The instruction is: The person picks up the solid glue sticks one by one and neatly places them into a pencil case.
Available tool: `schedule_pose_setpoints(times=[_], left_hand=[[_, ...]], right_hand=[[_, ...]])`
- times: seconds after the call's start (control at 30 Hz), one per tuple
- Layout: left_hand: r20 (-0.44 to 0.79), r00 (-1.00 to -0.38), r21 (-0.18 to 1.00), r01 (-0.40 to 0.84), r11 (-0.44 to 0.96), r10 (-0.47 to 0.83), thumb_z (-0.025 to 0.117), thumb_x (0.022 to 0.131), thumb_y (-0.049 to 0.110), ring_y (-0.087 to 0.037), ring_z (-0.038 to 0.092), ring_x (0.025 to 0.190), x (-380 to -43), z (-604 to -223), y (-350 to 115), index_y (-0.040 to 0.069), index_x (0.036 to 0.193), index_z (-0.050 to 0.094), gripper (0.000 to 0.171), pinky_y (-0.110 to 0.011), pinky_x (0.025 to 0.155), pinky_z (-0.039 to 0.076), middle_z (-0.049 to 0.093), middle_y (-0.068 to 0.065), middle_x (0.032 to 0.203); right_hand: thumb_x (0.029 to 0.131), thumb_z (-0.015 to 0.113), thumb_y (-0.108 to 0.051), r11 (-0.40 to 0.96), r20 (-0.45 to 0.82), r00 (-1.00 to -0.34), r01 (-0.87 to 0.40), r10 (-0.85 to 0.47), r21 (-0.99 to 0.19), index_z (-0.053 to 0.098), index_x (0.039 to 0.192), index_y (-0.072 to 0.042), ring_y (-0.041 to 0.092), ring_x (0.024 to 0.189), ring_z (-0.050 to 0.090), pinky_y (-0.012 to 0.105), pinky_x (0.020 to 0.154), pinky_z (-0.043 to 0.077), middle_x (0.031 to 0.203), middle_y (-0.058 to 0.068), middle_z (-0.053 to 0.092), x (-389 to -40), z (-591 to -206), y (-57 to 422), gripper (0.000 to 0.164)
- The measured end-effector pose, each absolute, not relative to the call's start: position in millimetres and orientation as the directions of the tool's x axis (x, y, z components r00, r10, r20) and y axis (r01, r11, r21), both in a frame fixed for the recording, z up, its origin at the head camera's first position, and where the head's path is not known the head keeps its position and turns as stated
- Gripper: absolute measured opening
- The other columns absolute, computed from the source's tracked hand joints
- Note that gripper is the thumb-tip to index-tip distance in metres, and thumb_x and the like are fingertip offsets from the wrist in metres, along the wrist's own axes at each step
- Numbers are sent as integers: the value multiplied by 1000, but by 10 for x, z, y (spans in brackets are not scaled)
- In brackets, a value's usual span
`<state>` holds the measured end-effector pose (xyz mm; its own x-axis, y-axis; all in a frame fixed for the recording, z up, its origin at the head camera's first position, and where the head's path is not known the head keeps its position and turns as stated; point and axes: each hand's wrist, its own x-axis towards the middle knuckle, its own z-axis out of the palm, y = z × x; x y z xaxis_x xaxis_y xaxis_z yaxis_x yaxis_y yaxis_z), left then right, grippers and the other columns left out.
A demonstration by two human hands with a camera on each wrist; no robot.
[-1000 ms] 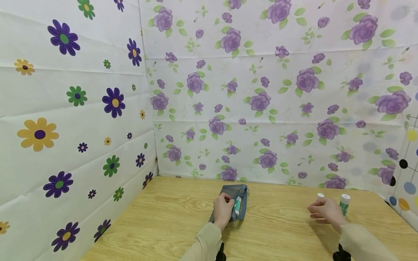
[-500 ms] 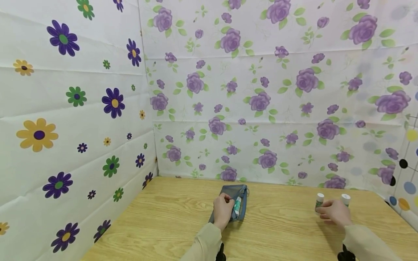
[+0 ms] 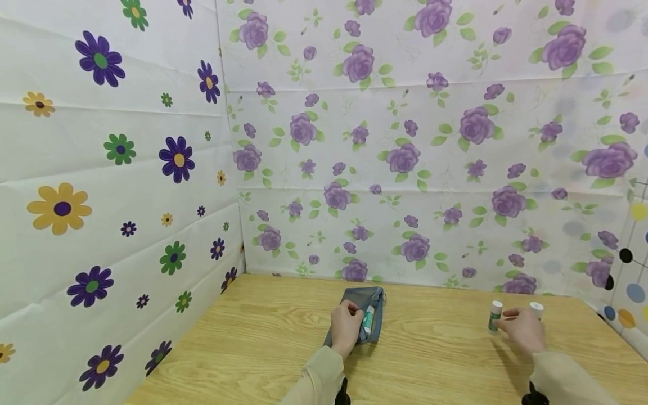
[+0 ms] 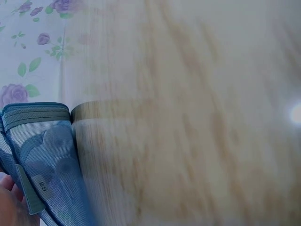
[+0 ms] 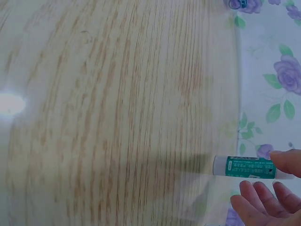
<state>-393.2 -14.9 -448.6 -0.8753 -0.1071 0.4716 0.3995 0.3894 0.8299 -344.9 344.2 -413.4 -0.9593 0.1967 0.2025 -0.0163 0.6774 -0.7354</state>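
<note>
My left hand point(image 3: 346, 327) grips the near side of a blue mesh zip pouch point(image 3: 373, 294) lying on the table. A green-and-white glue stick point(image 3: 368, 320) shows at the pouch's opening. In the left wrist view, pale round shapes show through the mesh point(image 4: 61, 183), and my fingers point(image 4: 14, 197) are at its lower left edge. My right hand point(image 3: 523, 331) is beside an upright glue stick point(image 3: 495, 316). The right wrist view has that glue stick point(image 5: 249, 167) with my thumb overlapping its upper end and my fingers spread apart from it.
A second upright glue stick point(image 3: 536, 308) stands just behind my right hand, mostly hidden by it. The wood-grain table point(image 3: 430, 360) ends at a flower-printed back sheet point(image 3: 445, 225). Another printed sheet point(image 3: 121, 236) borders the left side.
My right hand has shifted right, from in front of the nearer glue stick to beside it, uncovering its label and covering more of the second one. My left hand and the pouch have stayed still.
</note>
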Motion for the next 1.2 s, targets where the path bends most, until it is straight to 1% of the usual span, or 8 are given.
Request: schedule_pose_setpoints(times=[0.07,0.2,0.4,0.5,0.73,0.9,1.1,1.2], left_hand=[[471,-876,831,399,388,-107,59,83,-1,-10,42,47,-3924,-4481,-148,6,76,57,10,-26,43,36,48,2,63],[473,-874,829,400,391,-109,59,82,-1,-10,42,47,-3919,-4475,-146,6,76,57,10,-26,43,36,48,2,63],[476,-872,826,399,399,-112,59,82,-1,-9,42,46,-3924,-4472,-148,6,76,58,10,-26,43,36,48,2,62],[476,-872,826,399,399,-113,59,82,-1,-9,42,46,-3924,-4475,-147,6,76,58,10,-26,43,36,48,2,62],[478,-871,822,397,407,-116,60,82,-1,-9,43,46,-3932,-4481,-147,6,76,58,9,-25,43,37,48,3,62],[479,-870,825,401,398,-115,60,82,-1,-9,43,46,-3931,-4479,-152,7,76,58,10,-26,43,37,48,3,62],[478,-871,824,401,399,-113,60,82,0,-9,43,45,-3947,-4500,-157,7,76,58,10,-26,42,36,48,3,62],[473,-874,828,396,398,-113,60,82,1,-9,43,46,-3949,-4505,-157,8,75,58,10,-25,42,36,48,3,62]], right_hand=[[82,63,-14,705,220,-954,-13,203,-709,45,106,21,43,79,54,47,65,44,93,33,56,-3462,-4148,3439,46],[83,63,-14,698,229,-950,-16,214,-716,41,110,22,48,87,51,50,69,42,99,36,53,-3468,-4172,3422,50],[83,64,-21,650,208,-942,14,263,-760,35,118,20,47,90,49,47,67,43,107,37,46,-3495,-4211,3392,61],[84,62,-21,625,209,-935,18,287,-781,33,120,19,48,92,47,47,67,43,109,38,44,-3506,-4234,3381,61],[87,58,-20,581,235,-925,-19,298,-813,30,122,19,50,99,42,53,75,39,114,39,38,-3532,-4267,3351,59],[88,57,-16,547,248,-916,-37,317,-836,29,123,18,49,101,42,53,77,38,115,38,37,-3548,-4297,3327,57],[88,57,-18,526,249,-909,-39,333,-850,29,123,17,49,102,42,52,76,39,115,37,38,-3556,-4317,3309,56],[89,56,-18,512,235,-916,-37,326,-858,27,125,16,49,104,41,52,77,39,117,36,37,-3569,-4326,3309,58]])
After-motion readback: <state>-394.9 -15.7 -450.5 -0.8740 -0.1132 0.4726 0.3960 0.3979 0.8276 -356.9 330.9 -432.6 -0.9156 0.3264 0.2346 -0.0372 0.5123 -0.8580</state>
